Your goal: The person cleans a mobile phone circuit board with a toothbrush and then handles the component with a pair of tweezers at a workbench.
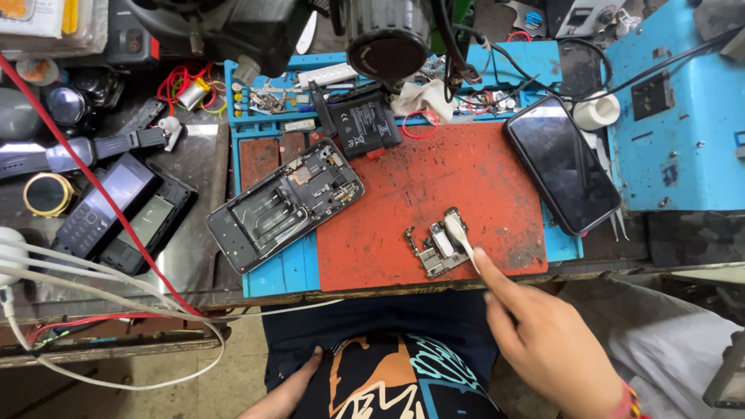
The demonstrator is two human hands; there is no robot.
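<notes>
- Right hand (543, 341): fingers pinch a white brush (461, 237); its tip rests on the circuit board (436, 243).
- The board lies on the red mat (434, 178), just beyond the fingertips.
- Left hand (289, 390): lies in the lap, well apart from the board, holding nothing; cannot tell whether its fingers are spread.
- Opened phone frame (283, 203): left of the fingers.
- Battery (365, 120): far beyond them.
- 1 black phone (560, 163): up and right of them.
</notes>
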